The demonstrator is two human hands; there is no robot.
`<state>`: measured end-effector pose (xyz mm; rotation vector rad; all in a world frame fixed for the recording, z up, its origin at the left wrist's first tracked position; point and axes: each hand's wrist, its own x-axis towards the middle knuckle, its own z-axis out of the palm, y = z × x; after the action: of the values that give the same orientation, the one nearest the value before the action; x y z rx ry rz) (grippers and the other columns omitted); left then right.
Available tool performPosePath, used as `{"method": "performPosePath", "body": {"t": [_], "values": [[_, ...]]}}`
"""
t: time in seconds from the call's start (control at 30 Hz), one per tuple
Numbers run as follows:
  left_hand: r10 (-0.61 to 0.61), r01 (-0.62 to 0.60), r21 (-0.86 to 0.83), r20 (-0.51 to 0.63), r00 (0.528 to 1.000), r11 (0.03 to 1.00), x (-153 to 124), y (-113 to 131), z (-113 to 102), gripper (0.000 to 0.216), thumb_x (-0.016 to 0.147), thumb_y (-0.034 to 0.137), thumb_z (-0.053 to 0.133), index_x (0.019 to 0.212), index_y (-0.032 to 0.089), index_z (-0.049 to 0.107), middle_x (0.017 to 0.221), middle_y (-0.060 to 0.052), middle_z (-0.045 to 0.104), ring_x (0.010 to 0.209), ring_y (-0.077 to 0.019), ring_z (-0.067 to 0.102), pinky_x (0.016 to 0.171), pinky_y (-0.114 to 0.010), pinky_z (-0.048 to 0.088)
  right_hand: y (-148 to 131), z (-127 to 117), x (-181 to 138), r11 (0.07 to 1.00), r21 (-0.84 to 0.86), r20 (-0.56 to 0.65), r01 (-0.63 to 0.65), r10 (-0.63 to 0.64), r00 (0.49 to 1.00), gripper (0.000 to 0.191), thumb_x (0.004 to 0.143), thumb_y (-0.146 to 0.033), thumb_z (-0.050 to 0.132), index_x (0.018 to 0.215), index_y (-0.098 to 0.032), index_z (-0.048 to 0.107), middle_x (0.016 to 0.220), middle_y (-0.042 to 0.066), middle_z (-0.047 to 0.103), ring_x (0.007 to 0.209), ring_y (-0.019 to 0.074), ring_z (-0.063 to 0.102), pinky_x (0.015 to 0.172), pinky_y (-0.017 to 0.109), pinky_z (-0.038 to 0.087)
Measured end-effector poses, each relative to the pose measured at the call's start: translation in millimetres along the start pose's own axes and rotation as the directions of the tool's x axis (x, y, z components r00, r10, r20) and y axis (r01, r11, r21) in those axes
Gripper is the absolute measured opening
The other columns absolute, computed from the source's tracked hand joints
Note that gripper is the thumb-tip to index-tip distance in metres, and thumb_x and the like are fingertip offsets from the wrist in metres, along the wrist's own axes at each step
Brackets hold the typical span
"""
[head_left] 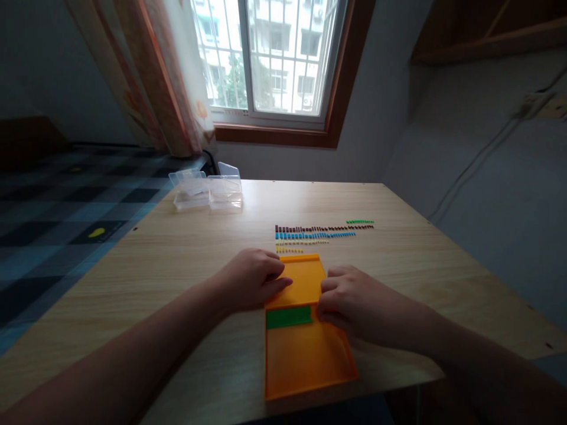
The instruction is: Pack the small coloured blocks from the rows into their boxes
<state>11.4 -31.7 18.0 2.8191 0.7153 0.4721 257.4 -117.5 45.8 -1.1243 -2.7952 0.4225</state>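
An orange tray (305, 357) lies on the wooden table (186, 260) right in front of me, reaching the near edge. A flat green plate (289, 317) lies across its middle. My left hand (252, 277) rests on the tray's left rim, fingers curled onto the orange surface. My right hand (354, 301) sits at the right rim, fingers bent, fingertips touching the right end of the green plate. Beyond the tray lie rows of small pieces: dark red (323, 228), blue (314, 235), yellow (296, 243) and green (359, 222).
Clear plastic boxes (208, 192) stand at the table's far left. A window with a curtain is behind the table, a wall with a cable on the right. A bed with a checked cover lies to the left.
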Motion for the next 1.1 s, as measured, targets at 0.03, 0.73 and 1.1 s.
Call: {"method": "performPosePath", "body": {"t": [0.03,0.73,1.1], "values": [[0.004,-0.005,0.008,0.006,1.0,1.0,0,1,0,0.042,0.094,0.035,0.058,0.058,0.017,0.045,0.06,0.003,0.05,0.054,-0.0102,0.042,0.052,-0.025,0.029,0,1,1,1.0,-0.017,0.021,0.002,-0.002,1.0,0.02,0.093,-0.013,0.063,0.077,-0.019,0.074,0.078,0.002,0.072,0.078,0.0162,0.058,0.077,0.031,0.039],[0.048,-0.051,0.031,0.08,0.996,0.998,-1,10,1,0.037,0.092,0.033,0.061,0.059,0.018,0.054,0.062,0.001,0.057,0.054,-0.0113,0.048,0.053,-0.026,0.033,5,6,2,1.0,-0.001,0.041,0.008,-0.008,0.999,0.016,0.087,-0.011,0.065,0.08,-0.02,0.076,0.078,0.001,0.071,0.076,0.0152,0.058,0.073,0.029,0.04],[0.054,-0.056,0.024,0.079,0.995,0.998,-1,10,3,0.037,0.091,0.032,0.063,0.059,0.017,0.054,0.062,0.001,0.058,0.054,-0.0116,0.048,0.053,-0.027,0.031,4,9,5,1.0,0.011,0.02,0.004,-0.004,1.0,0.016,0.09,-0.013,0.065,0.078,-0.019,0.075,0.078,0.002,0.069,0.075,0.0142,0.057,0.07,0.027,0.038]]}}
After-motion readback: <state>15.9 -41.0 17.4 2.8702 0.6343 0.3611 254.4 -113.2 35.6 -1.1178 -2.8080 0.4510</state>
